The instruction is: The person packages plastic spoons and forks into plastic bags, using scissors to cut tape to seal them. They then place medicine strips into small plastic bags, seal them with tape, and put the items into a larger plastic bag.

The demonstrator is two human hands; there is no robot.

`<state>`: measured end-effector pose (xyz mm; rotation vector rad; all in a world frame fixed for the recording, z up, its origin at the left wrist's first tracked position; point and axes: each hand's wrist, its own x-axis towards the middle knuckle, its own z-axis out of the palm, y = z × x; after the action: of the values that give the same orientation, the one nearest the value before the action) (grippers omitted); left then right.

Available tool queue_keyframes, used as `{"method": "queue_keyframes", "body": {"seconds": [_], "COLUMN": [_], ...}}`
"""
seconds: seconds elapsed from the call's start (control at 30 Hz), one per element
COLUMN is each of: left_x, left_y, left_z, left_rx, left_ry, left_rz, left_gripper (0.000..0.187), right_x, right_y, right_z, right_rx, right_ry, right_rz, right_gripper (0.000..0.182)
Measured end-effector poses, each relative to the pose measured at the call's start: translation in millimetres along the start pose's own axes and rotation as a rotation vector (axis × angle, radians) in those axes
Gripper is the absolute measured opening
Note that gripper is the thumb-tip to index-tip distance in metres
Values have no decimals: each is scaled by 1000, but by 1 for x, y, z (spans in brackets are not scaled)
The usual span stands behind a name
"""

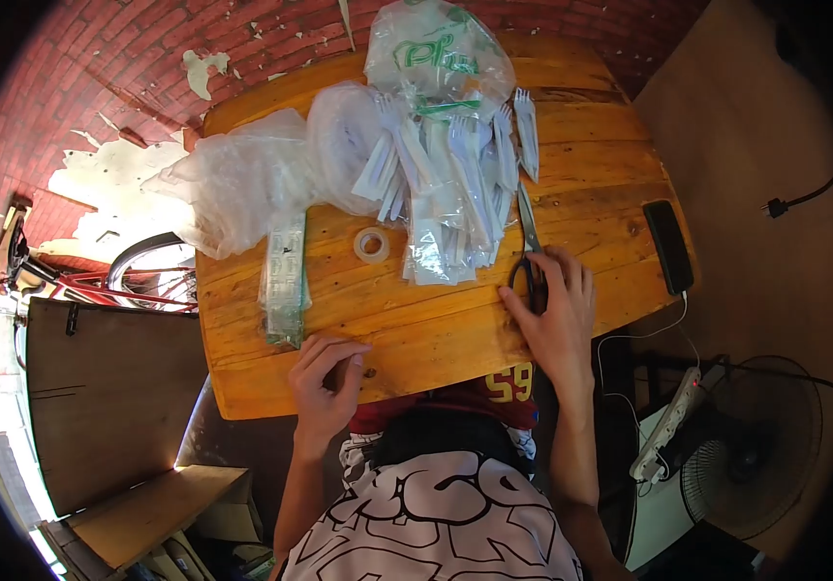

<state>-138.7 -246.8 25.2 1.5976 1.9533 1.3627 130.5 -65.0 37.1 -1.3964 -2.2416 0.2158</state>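
Observation:
At the table's near edge, my left hand (326,380) rests with fingers bent and thumb apart, holding nothing. My right hand (560,315) has its thumb and fingers around the dark handles of the scissors (529,228), whose blades point away from me on the wood. Just left of the blades lies a heap of white plastic forks (465,165) and clear-wrapped packets (431,247). A roll of clear tape (371,245) sits on the table between my hands. Beyond my left fingers is a stack of flat clear sleeves with green edges (286,281).
Crumpled clear plastic bags (242,174) cover the table's back left. A clear bag with green print (441,58) stands at the back. A phone (666,247) with a white cable lies at the right edge. Below are a power strip (666,426) and a fan (751,455).

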Motion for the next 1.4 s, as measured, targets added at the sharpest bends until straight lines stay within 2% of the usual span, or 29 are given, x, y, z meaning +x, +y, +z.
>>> {"method": "queue_keyframes", "body": {"seconds": [0.17,0.27,0.37,0.5,0.6,0.73,0.87,0.93,1.03,1.13,1.4], "left_x": [4,8,22,67,92,97,84,77,67,58,43], "left_y": [9,16,16,11,-8,-23,-20,-29,-36,-37,-36], "left_z": [1,6,16,27,32,20,-6,-22,-42,-52,-44], "left_rx": [16,-2,54,178,319,404,578,601,586,578,465], "left_ry": [-17,-8,12,51,17,-42,162,222,198,120,180], "left_rz": [-36,-45,9,60,129,111,109,54,-105,-159,-118], "left_gripper": [14,14,23,39,42,42,47,51,56,59,50], "right_x": [-34,-56,-73,-86,-83,-63,-53,-49,-41,-37,-28], "right_y": [-14,-22,-34,-33,-38,-65,-92,-102,-111,-115,-142], "right_z": [-17,-33,-51,-50,-43,-35,-2,15,33,38,39], "right_rx": [150,188,755,1058,982,687,521,444,334,299,408], "right_ry": [-45,-51,-284,-348,-380,-304,-214,-208,-149,-130,-135], "right_rz": [152,109,499,393,251,-43,-164,-183,-231,-245,-308], "right_gripper": [60,58,55,55,54,54,50,48,46,43,37]}}
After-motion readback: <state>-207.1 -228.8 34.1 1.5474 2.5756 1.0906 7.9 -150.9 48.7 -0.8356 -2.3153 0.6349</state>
